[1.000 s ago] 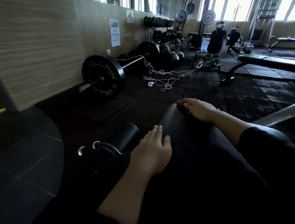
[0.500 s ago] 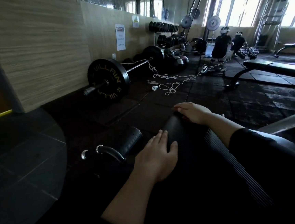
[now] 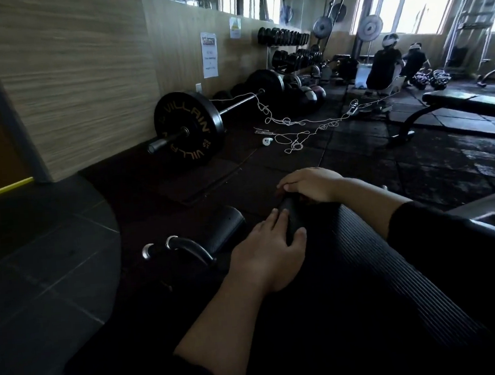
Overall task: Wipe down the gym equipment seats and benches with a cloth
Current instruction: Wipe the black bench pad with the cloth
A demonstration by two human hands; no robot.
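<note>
We look down at a black padded bench [image 3: 376,265] with a ribbed surface, which fills the lower centre and lower right of the frame and narrows toward its far end near the middle. Our left hand [image 3: 268,252] lies on the left side of this far end; the fingers are stretched forward and only lightly bent, and the thumb lies against the pad on the right side of the hand. It touches the pad but we cannot see that it grips anything. Our right hand [image 3: 315,186] rests over the tip of the bench, just above the left hand in the frame, with its fingers curled down over the edge. Under this hand there is something dark, but the place is too dim, so we cannot tell if it is a cloth or only the pad.

To the left of the left hand stands a black foam roller [image 3: 224,229] with a curved chrome bar [image 3: 185,246] beside it. In the upper middle, along the wooden wall, a barbell [image 3: 190,129] with big black plates lies on the dark rubber floor. A thin white cord [image 3: 295,129] is tangled on the floor to its right. At the upper right, two people [image 3: 391,64] sit near the bright windows, and another flat bench [image 3: 472,102] stands at the right edge.
</note>
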